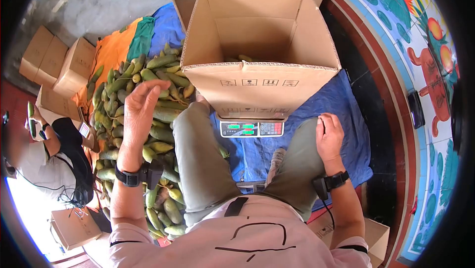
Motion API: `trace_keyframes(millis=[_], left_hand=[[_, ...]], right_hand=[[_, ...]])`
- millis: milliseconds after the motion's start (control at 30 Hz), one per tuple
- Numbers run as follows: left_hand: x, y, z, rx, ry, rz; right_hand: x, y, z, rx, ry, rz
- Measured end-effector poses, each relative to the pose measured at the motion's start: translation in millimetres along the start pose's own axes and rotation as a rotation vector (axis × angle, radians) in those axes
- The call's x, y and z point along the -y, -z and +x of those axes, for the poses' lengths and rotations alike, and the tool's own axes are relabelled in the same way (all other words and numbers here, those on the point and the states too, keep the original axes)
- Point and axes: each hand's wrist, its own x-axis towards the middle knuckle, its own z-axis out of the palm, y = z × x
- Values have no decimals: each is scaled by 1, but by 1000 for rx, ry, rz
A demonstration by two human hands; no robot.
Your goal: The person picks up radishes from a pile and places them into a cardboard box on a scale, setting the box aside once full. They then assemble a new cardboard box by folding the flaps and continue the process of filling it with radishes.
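My left hand [140, 103] hangs over a pile of long green vegetables [161, 114], which look like radishes or cucumbers. Its fingers are stretched out with the thumb a little apart, and I see nothing held. My right hand [330, 137] is above my right knee, fingers curled in and nothing visible in them. Between my knees, an open cardboard box [260, 87] stands on a digital scale [252, 129] with lit green displays. A few vegetables [246, 58] show inside the box; its bottom is mostly hidden by the front wall.
A blue tarp [341, 114] lies under the scale. More cardboard boxes [44, 52] stand at the left, and others [185, 0] behind the open one. At the left a person [42, 164] holds a green vegetable [31, 119]. A painted tiled wall [435, 70] rises at the right.
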Motion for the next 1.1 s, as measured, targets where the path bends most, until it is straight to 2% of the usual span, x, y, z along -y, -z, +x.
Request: trace_keyframes(millis=[67,200,233,267,433,467,533,600,667,767,800,900,1100], left_hand=[[31,7,-11,-42,19,-12],[93,13,-40,-39,258,-3],[124,12,-51,-78,301,-84],[141,12,-59,-85,249,88],[211,5,-106,-118,393,343],[221,4,-116,-82,483,364],[231,-3,-128,-54,527,404],[254,-10,-141,29,541,429],[263,-18,-147,154,642,392],[284,-37,-152,181,688,417],[295,-44,-152,176,695,411],[315,-60,-146,349,623,545],[336,-89,-127,460,598,662]], right_hand=[[1,0,0,10,-34,8],[0,2,1,15,-9,-20],[0,2,1,27,-11,-27],[1,2,1,40,-12,-31],[1,3,1,45,-9,-35],[-1,3,0,51,2,-28],[-2,3,0,65,-19,-54],[1,4,-1,83,-30,-54],[0,5,-1,81,-42,-59],[0,4,0,95,-33,-61],[-1,4,0,99,-31,-70],[0,3,1,127,-32,-83],[-1,3,1,155,-37,-115]])
